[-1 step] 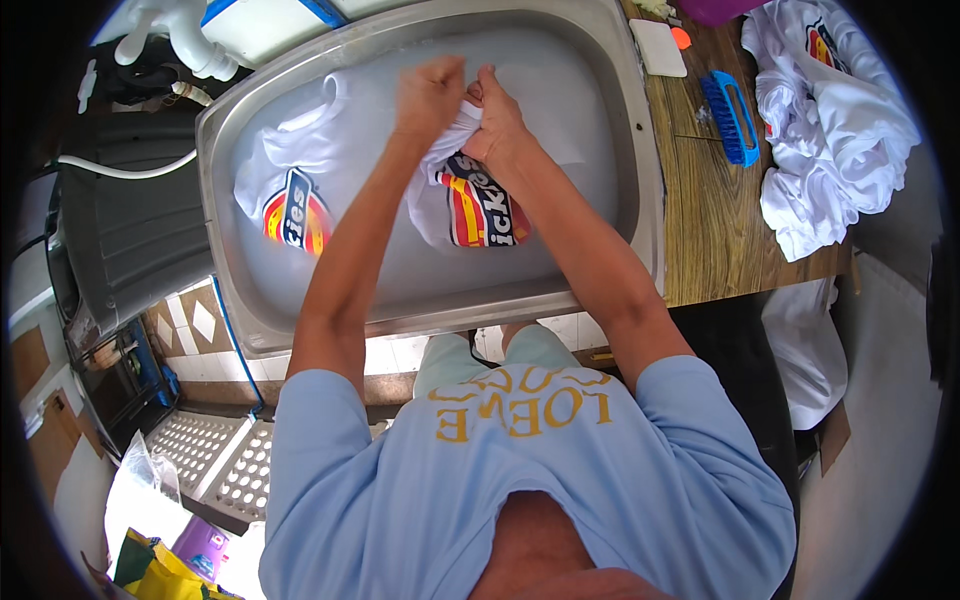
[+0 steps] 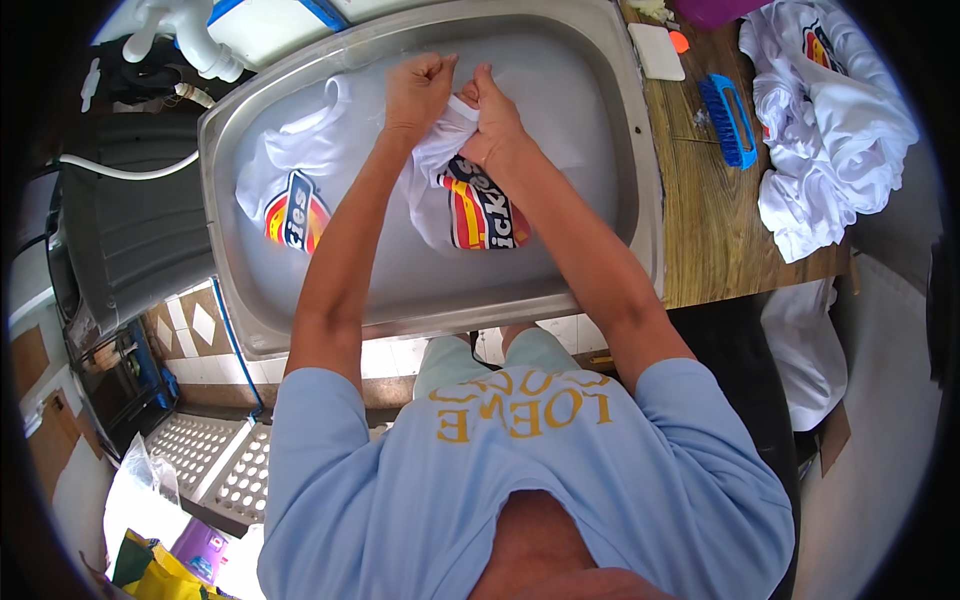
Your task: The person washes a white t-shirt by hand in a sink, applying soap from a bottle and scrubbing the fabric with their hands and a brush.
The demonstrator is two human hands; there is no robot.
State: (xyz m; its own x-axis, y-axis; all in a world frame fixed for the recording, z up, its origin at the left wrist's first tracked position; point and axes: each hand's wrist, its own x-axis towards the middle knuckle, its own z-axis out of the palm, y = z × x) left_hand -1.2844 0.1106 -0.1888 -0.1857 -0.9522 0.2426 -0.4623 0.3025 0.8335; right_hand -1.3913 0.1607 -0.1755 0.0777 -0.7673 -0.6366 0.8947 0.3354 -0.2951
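White shirt (image 2: 428, 200) is gripped by the right hand (image 2: 497, 122), its length trailing toward the sink's (image 2: 450, 318) near edge; whether the left hand (image 2: 420, 97), curled closed, holds cloth cannot be told.

Before me, a person in a light blue T-shirt (image 2: 400, 490) stands at a metal sink (image 2: 648, 205) of cloudy water (image 2: 430, 290), right hand (image 2: 498, 122) gripping a white printed garment (image 2: 432, 205), left hand (image 2: 420, 95) fisted against it; another white garment (image 2: 300, 147) lies leftward.

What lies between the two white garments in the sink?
In the head view, cloudy water, with the left forearm crossing above it, separates the left garment from the held garment.
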